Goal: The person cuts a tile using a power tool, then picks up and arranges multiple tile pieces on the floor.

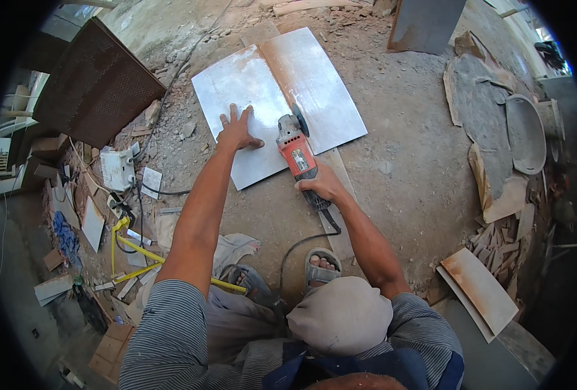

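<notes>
A large pale tile lies on the dusty ground in front of me. A brown, dust-stained line runs down its middle; whether it is cut through, I cannot tell. My left hand rests on the left part, fingers spread. My right hand grips the rear body of a red and black angle grinder. The grinder's disc stands on edge at the line, toward the tile's near end. From the grinder's back, a black cord curves down between my feet.
A brown textured panel leans at the left, near a white box with wires. Yellow strips lie by my left foot. At right are a grey basin, broken offcuts and stacked tile pieces. A grey slab stands far off.
</notes>
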A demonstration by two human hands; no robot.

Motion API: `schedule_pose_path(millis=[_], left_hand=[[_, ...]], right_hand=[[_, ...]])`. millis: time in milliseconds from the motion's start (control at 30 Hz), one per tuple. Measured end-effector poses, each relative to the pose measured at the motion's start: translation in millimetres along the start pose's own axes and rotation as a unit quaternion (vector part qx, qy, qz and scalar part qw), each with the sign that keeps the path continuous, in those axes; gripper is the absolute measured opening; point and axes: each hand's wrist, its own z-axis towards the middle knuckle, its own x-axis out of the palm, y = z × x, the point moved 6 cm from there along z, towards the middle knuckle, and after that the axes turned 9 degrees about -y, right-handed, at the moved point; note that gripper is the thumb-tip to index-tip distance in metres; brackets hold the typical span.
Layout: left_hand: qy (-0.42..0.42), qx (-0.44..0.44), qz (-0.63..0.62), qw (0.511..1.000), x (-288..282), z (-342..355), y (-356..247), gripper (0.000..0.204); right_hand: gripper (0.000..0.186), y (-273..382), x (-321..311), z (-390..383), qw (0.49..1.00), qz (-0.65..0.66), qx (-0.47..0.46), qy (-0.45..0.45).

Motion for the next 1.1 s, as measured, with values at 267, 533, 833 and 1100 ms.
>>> schedule_pose_path(millis=[267,533,833,1100], left_hand=[[-0.001,-0.008,0.002,1.000,-4,-2,1,0.118],[-0.014,-0.005,-0.004,1.000,-1,-6,3,0.115],[-0.029,0.005,-0.024,0.999,8,-5,4,0.109],[-0.009,0.010,-0.005,1.000,5,-10,1,0.112]], right_hand=[[0.069,4,5,12,0.999,0.041,0.020,0.005],[0.064,1,0,-15,1.000,0.006,0.001,-0.005],[0.066,-3,5,5,0.999,0.034,0.022,0.003],[0.065,-8,-2,-23,1.000,0.004,-0.009,-0.027]])
